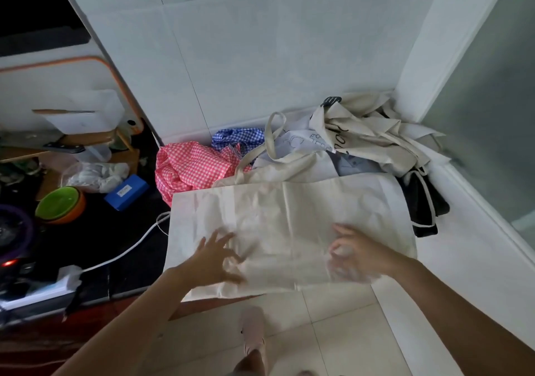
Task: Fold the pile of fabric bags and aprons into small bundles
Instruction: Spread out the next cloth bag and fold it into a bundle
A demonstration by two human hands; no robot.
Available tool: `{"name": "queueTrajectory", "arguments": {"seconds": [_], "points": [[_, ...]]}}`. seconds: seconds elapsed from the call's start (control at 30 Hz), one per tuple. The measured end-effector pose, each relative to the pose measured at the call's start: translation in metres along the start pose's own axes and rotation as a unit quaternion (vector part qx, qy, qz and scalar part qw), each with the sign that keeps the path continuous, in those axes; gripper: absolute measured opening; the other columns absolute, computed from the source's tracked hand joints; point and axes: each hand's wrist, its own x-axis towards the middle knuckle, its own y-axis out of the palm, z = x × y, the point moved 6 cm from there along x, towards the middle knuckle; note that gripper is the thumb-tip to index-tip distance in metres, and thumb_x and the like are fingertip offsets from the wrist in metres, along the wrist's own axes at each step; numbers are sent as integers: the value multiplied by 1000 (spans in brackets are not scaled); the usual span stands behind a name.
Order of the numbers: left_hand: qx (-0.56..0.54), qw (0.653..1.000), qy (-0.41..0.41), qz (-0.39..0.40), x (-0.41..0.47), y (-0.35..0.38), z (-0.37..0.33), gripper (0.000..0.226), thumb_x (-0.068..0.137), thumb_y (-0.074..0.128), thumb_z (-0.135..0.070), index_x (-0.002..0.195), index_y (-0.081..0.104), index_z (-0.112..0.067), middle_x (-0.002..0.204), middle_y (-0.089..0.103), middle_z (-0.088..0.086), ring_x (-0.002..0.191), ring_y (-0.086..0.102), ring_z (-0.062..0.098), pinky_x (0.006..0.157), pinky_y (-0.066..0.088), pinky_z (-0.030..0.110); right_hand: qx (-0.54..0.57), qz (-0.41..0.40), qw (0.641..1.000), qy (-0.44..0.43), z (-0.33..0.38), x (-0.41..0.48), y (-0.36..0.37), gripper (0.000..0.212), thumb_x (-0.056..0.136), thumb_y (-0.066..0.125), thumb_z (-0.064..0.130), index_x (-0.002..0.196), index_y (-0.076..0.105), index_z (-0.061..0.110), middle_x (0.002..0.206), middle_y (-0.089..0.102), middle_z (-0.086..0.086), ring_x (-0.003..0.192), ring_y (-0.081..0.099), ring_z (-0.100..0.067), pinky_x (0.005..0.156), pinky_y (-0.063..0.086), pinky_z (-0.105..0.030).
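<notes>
A cream fabric bag [289,216] lies spread flat on the white counter, its near edge hanging over the front. My left hand [215,257] rests on its near left part with fingers spread. My right hand [356,255] is over the near right part, blurred, fingers loosely curled; I cannot tell whether it pinches the cloth. Behind the bag lies the pile: a pink checked cloth [188,167], a blue checked cloth [237,138], several cream bags [367,132] and a black bag [425,202].
The pile sits in the corner of the white tiled wall [260,57]. Left of the counter is a dark worktop with a green bowl [59,203], a blue box [127,192], a white cable [130,248] and a power strip [37,289]. Tiled floor and my foot [252,335] lie below.
</notes>
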Motion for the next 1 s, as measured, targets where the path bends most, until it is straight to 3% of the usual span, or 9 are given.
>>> {"name": "queueTrajectory", "arguments": {"seconds": [0.13, 0.2, 0.3, 0.57, 0.67, 0.73, 0.83, 0.93, 1.0], "points": [[-145, 969, -31, -198, 24, -54, -16, 54, 73, 68, -64, 108, 66, -23, 131, 55, -2, 122, 49, 15, 101, 35, 23, 40, -119, 992, 28, 7, 27, -29, 47, 78, 66, 57, 100, 66, 16, 109, 59, 0, 111, 54, -15, 81, 33, -14], [-170, 942, -70, -281, 37, -86, -13, 38, 84, 71, -30, 116, 63, -11, 120, 62, 4, 105, 59, 18, 86, 40, 20, 32, -140, 989, 46, 10, 42, -41, 39, 84, 70, 34, 115, 63, 11, 116, 57, -5, 111, 54, -19, 85, 35, -18], [-217, 914, -107, -326, 55, -121, -10, 33, 84, 71, -25, 110, 62, -7, 100, 66, 6, 90, 61, 22, 75, 44, 26, 41, -158, 984, 78, 11, 63, -57, 50, 83, 72, 25, 128, 53, 9, 127, 51, -8, 109, 55, -22, 88, 36, -22], [-221, 943, -123, -218, 123, -138, 9, 37, 78, 73, -48, 83, 68, -11, 69, 64, 0, 60, 59, 14, 49, 40, 19, 77, -307, 946, 67, 42, 128, -119, 53, 83, 70, 15, 131, 48, 12, 77, 47, 7, 80, 50, -17, 71, 36, -26], [-179, 957, -76, -214, 131, -161, 4, 29, 79, 74, -39, 78, 67, -11, 62, 57, -4, 55, 51, 10, 53, 39, 21, 84, -273, 955, 79, 49, 157, -131, 67, 79, 75, 24, 138, 42, 23, 96, 58, 3, 92, 55, -17, 83, 47, -35], [-148, 979, -42, -133, 134, -175, 5, 21, 81, 75, -29, 79, 67, -9, 62, 56, -4, 53, 50, 7, 57, 42, 20, 52, -247, 965, 74, 49, 176, -138, 54, 77, 77, 22, 127, 56, 17, 109, 63, -4, 100, 59, -22, 85, 46, -34], [-133, 991, -22, 10, 130, -201, 13, 15, 82, 73, -16, 89, 70, -3, 70, 66, 1, 49, 59, -1, 55, 47, 10, 85, -265, 958, 76, 54, 188, -159, 15, 85, 68, 12, 96, 67, 1, 76, 63, -9, 67, 59, -18, 61, 36, -26], [-235, 958, -46, -158, 136, -252, 29, 15, 79, 76, -12, 81, 69, 1, 77, 71, 14, 47, 60, -2, 53, 50, 12, 414, -320, 849, 67, 51, 183, -180, 11, 93, 59, 10, 89, 60, 0, 55, 61, -1, 43, 51, -6, 50, 38, -25], [-303, 902, -67, -299, 136, -279, 36, 27, 79, 76, -14, 101, 67, 0, 98, 71, 16, 78, 69, 11, 78, 56, 28, 489, -296, 820, 43, 55, 183, -183, 19, 95, 57, 13, 111, 59, 3, 85, 69, 2, 69, 63, -5, 68, 48, -26]]}}
